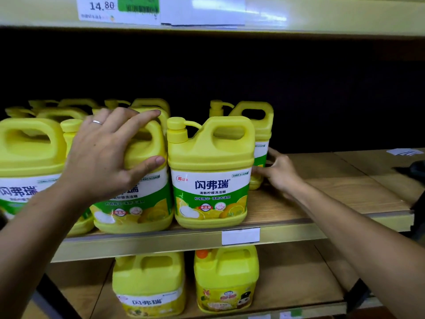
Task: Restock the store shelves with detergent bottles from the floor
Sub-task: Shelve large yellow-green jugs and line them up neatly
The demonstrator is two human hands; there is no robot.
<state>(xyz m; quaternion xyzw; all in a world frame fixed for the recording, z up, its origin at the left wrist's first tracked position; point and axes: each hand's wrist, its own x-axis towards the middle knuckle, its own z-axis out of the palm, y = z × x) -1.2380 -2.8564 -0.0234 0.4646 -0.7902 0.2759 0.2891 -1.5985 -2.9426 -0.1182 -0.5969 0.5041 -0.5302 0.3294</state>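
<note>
Trouble could come at the shelf [322,196] edge; the left grip [103,155] is clamped over the top of one front bottle [142,196]; the right grip [279,171] is wrapped round the back bottle [257,120], low down; a hard push there could knock the front neighbour [210,180] off the shelf.

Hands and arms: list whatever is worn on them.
The left forearm and right forearm are bare: no sleeves, gloves or watch in view. The left hand wears one thin silver ring. The right hand shows no ring, though its fingertips are hidden.
</note>
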